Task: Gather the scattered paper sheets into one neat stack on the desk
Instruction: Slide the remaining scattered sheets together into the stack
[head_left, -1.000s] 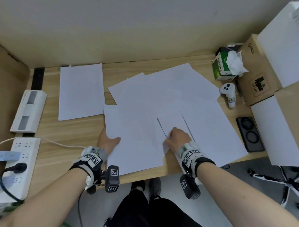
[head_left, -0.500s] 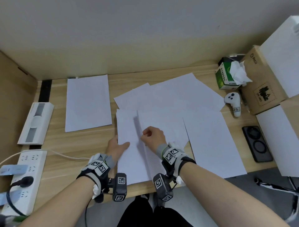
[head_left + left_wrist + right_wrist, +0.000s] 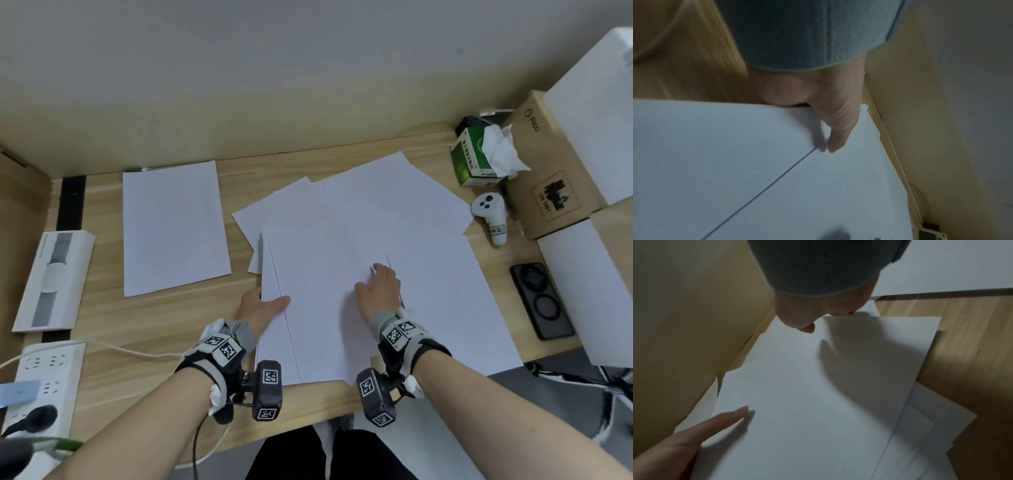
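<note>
White paper sheets lie overlapped on the wooden desk point(image 3: 161, 329). My left hand point(image 3: 265, 303) holds the left edge of the near pile point(image 3: 322, 308). Its thumb point(image 3: 836, 139) lies on top and its fingers are hidden underneath. My right hand point(image 3: 378, 284) pinches the right edge of the top sheet point(image 3: 818, 402), which is slightly lifted there. A large sheet point(image 3: 452, 301) lies to the right, partly under the pile. More sheets point(image 3: 376, 198) fan out behind. One separate sheet point(image 3: 173, 228) lies at the back left.
A green tissue box point(image 3: 476, 164), a white controller point(image 3: 489, 212), a black phone point(image 3: 541, 298) and cardboard boxes point(image 3: 548, 171) crowd the right side. A power strip point(image 3: 37, 387) and a white device point(image 3: 54, 281) line the left. The desk's front edge point(image 3: 308, 407) is close.
My right hand drew a sheet leftward onto the pile under my left thumb. That sheet now covers the pile, and my right hand sits at its right edge.
</note>
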